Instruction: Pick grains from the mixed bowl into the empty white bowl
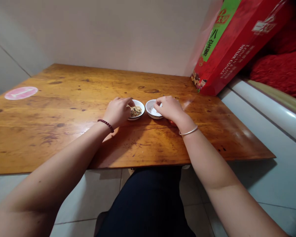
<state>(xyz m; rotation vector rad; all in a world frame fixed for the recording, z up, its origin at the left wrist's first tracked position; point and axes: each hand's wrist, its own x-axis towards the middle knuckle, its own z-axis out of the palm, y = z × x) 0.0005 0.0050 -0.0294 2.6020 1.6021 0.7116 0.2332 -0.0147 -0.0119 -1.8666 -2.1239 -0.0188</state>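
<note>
On brown wooden table (51, 131): small white round bowl (143, 107), pale-and-dark beans (136, 111) inside — your left hand (118, 111) curled over, hold untellable. Just beside: second white round bowl (150, 105) — your right hand (171, 107) bent narrow, hold untellable. Knuckle catching rim could spill beans.

A glossy, knotted wooden table (76, 95) catches patches of light. Behind the table rises a plain pale wall (125, 33); beneath the table lies a floor (76, 200) of large pale tiles. A red box (233, 49) stands at the table's far right corner.
</note>
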